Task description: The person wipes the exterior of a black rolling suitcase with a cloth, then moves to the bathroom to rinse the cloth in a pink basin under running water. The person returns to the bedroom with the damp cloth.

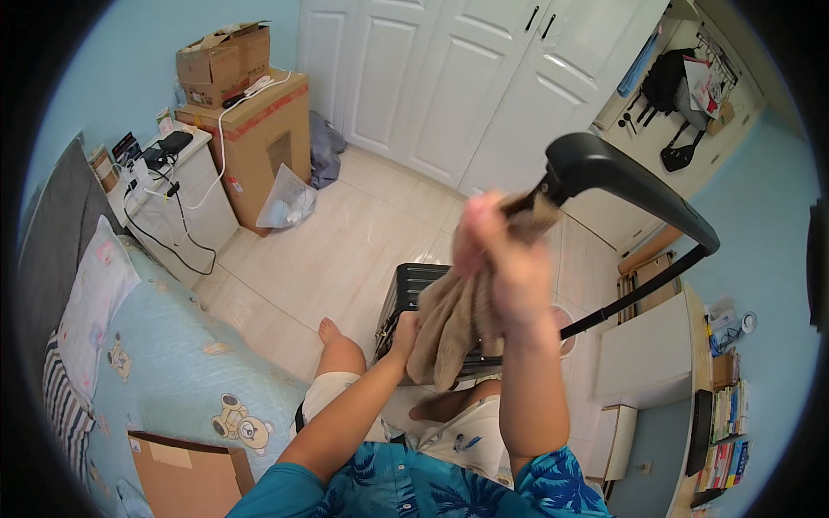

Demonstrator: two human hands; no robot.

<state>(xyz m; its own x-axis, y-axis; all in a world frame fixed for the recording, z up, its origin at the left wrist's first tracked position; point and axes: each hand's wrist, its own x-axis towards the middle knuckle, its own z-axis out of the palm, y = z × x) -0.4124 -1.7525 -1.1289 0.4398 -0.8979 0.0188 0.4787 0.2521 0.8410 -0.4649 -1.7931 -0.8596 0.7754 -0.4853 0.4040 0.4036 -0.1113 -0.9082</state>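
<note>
A black suitcase [421,277] stands in front of me with its telescopic handle [647,175] pulled out. My right hand [511,259], blurred, is closed around a brown cloth [447,324] that wraps one of the handle's rods just below the grip. The cloth's loose folds hang down over the suitcase top. My left hand [407,333] is at the suitcase's left side, beside the hanging cloth; its fingers are partly hidden, so what it grips cannot be told.
A bed [194,388] with an open cardboard box [188,472] lies at left. Beyond it are a cable-covered nightstand [207,194], stacked cartons [259,142] and a plastic bag [288,201]. A white wardrobe [414,84] stands ahead, a desk [693,337] with books at right.
</note>
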